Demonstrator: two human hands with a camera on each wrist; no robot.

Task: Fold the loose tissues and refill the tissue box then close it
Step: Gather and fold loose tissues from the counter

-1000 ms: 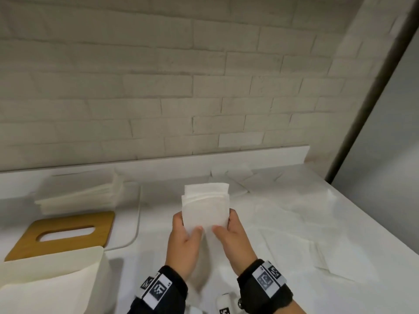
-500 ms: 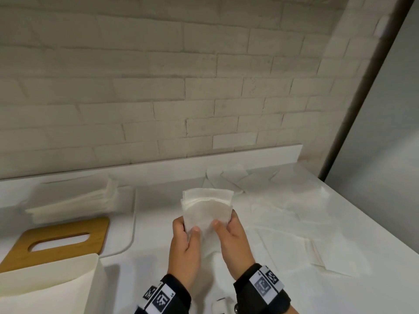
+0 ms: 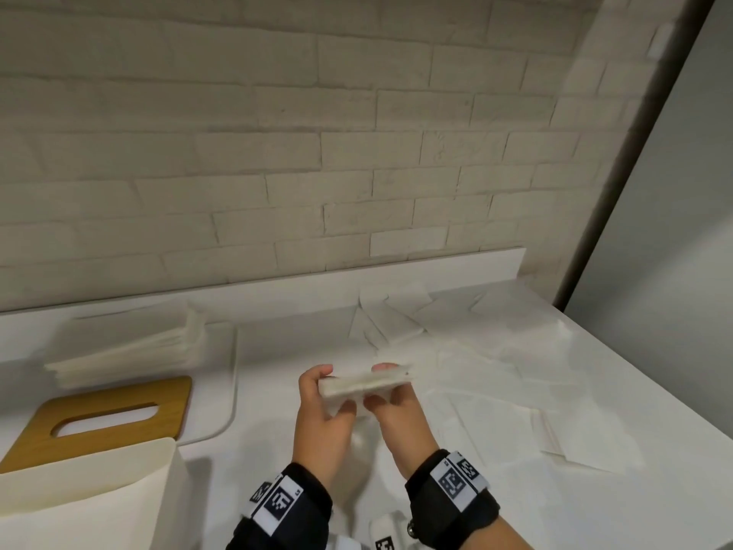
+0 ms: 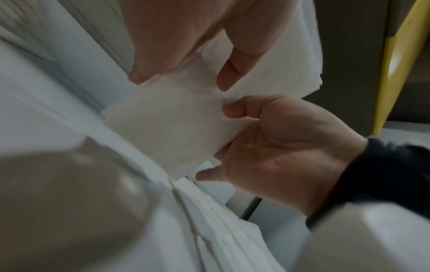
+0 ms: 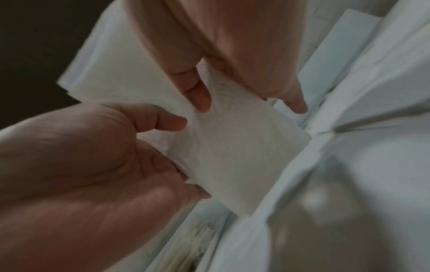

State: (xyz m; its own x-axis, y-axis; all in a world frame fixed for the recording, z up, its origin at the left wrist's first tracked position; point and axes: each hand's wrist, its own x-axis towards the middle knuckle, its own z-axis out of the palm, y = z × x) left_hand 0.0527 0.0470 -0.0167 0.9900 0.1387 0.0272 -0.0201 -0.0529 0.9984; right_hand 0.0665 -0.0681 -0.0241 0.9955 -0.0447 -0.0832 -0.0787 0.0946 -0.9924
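A folded white tissue stack (image 3: pixel 365 383) is held flat above the counter, its layered edge facing me. My left hand (image 3: pixel 328 391) pinches its left end, thumb underneath and fingers on top. My right hand (image 3: pixel 390 387) pinches the right end the same way. Up close, the left wrist view shows the tissue stack (image 4: pixel 167 128) and the right wrist view shows it too (image 5: pixel 232 150), with both thumbs pressed on its face. The cream tissue box (image 3: pixel 79 506) stands open at the lower left. Its wooden slotted lid (image 3: pixel 166 394) lies flat behind it.
A pile of folded tissues (image 3: pixel 131 351) sits at the back left beside the lid. Several loose unfolded tissues (image 3: pixel 515 375) are spread over the white counter to the right. A brick wall runs along the back, and the counter's edge drops off at the right.
The tissue stack has tipped from upright to lying flat between my hands. Both hands kept their hold and stayed at the middle of the counter.
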